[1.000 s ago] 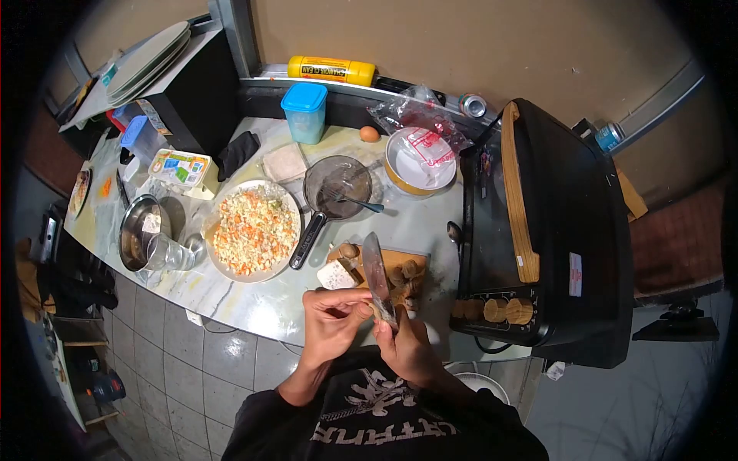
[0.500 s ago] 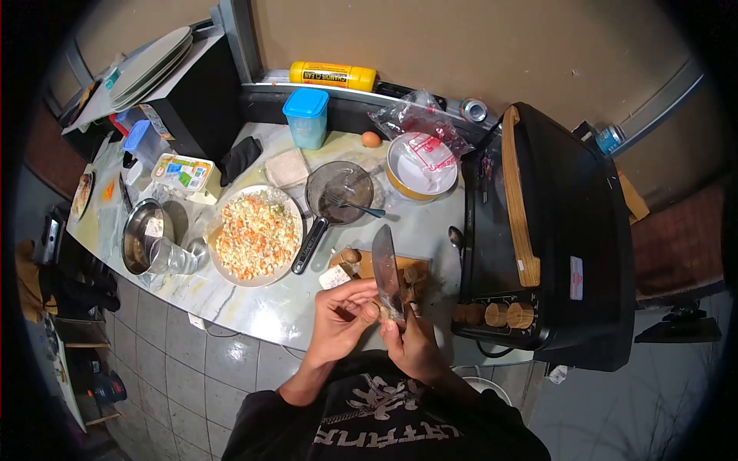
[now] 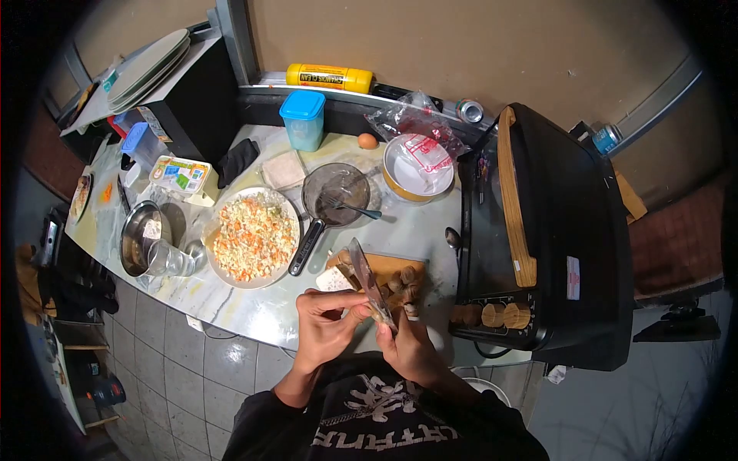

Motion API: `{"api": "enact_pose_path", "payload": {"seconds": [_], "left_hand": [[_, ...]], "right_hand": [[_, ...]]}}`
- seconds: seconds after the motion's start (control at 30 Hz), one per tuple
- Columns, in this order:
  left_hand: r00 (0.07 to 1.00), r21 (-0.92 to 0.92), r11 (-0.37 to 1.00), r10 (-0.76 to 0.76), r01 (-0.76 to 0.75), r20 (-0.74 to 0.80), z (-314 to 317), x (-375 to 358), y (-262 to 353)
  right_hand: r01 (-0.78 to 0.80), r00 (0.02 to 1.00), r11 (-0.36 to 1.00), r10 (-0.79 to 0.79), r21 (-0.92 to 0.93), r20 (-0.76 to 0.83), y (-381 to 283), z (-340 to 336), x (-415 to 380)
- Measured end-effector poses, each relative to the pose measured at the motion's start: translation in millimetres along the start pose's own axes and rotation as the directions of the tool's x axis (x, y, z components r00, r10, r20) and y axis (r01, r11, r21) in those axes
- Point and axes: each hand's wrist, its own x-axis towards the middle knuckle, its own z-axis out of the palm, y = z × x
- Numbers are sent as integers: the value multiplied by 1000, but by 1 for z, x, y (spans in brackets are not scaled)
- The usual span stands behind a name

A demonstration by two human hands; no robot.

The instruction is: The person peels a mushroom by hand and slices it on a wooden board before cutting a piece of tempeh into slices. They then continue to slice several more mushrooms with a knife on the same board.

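My right hand (image 3: pixel 406 347) is closed around the handle end of a kitchen knife (image 3: pixel 367 276), its broad blade pointing up and leaning left. My left hand (image 3: pixel 327 326) pinches a small pale-brown piece that looks like a mushroom (image 3: pixel 380 310), held against the lower blade; the fingers partly hide it. Just beyond the hands lies a wooden cutting board (image 3: pixel 377 263). Several brown mushrooms (image 3: pixel 403 283) are heaped on its right side. A white block (image 3: pixel 334 280) sits at the board's left edge, close to my left fingers.
Left of the board stand a plate of chopped, mixed food (image 3: pixel 255 238) and a dark pan (image 3: pixel 336 194) with a fork (image 3: pixel 354 206). Behind are a white bowl (image 3: pixel 417 170), an egg (image 3: pixel 367 141) and a blue-lidded container (image 3: pixel 303 121). A black oven (image 3: pixel 553 230) bounds the right; a spoon (image 3: pixel 453 237) lies beside it.
The knife blade has tipped to the left and its tip is lower. My left hand has shifted slightly left and down, still pinching the piece. More of the heaped mushrooms shows now.
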Motion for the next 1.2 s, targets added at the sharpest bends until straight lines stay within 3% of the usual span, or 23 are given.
{"api": "enact_pose_path", "payload": {"seconds": [0.07,0.2,0.3,0.37,0.53,0.73,0.8,0.93,1.0,1.13,1.2], "left_hand": [[1000,38,999,6,-5,-22,1,0,-1],[1000,80,997,-1,2,-19,4,0,2],[999,11,1000,25,-25,38,10,-6,-8],[999,-402,915,-43,32,-18,24,-12,-16],[997,-403,913,-73,57,-24,28,-18,-25],[992,-263,965,-42,10,-116,22,-13,-15],[996,-26,999,-50,48,-78,13,-10,-13],[996,13,1000,17,-16,-83,14,1,2],[1000,142,990,23,-22,-5,9,4,6],[999,177,984,-14,7,41,8,10,6],[994,36,998,52,-56,97,5,11,-6]], "right_hand": [[-120,992,983,115,141,47,1,2,-2],[-108,994,976,105,188,27,4,3,-5],[-170,985,941,157,293,67,5,-2,-6],[-118,993,942,108,313,50,6,-4,-5],[-117,993,944,112,310,32,8,-5,-4],[-152,988,934,148,322,39,9,4,-9],[-168,986,936,162,309,46,8,5,-9],[-186,983,932,178,311,53,8,7,-7],[-203,979,925,195,322,56,11,8,-7],[-226,972,926,197,302,124,19,2,-5],[-212,974,929,174,302,148,20,-5,-2]]}}
